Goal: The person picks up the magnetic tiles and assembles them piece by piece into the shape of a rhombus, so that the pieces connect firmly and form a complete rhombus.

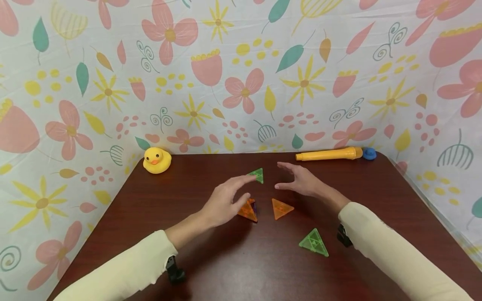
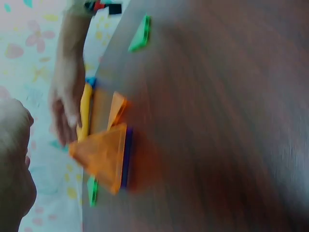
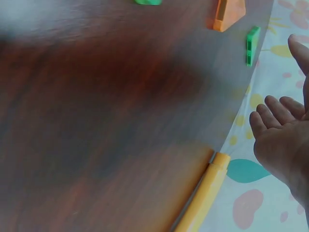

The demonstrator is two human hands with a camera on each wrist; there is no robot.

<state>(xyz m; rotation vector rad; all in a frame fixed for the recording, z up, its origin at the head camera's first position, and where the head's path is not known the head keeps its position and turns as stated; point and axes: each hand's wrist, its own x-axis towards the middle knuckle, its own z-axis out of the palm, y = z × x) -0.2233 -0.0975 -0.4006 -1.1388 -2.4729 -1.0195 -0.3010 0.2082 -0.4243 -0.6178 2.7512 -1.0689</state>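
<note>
Left hand [image 1: 226,202]: fingers extended, thumb parted from the index finger, nothing gripped. The index fingertip overlaps the edge of a small green translucent plastic triangle [image 1: 259,176] in the head view; whether it touches cannot be told. Just beside the thumb, toward the right hand, stands an orange translucent plastic triangular piece with a purple side [image 1: 247,212]. The left wrist view is blurred, but shows this piece resting on the table, apart from the visible part of the hand.

Right hand [image 1: 306,180]: fingers reach toward the left hand, thumb spread away from them, nothing gripped. Nearer the person than its thumb tip, an orange translucent plastic triangle [image 1: 281,208] lies on the table, between the two hands. Nearer the person again, beside the right cream sleeve [image 1: 391,246], lies a larger-looking green translucent plastic triangle [image 1: 314,242].

Beyond the right hand and to its right, a yellow plastic rod with a thicker end [image 1: 329,154] lies along the far table edge, a small blue figure [image 1: 369,154] next to the thick end. Well to the left of the left hand and farther off sits a yellow toy duck [image 1: 157,160]. All rest on a dark red-brown table [image 1: 256,267].
</note>
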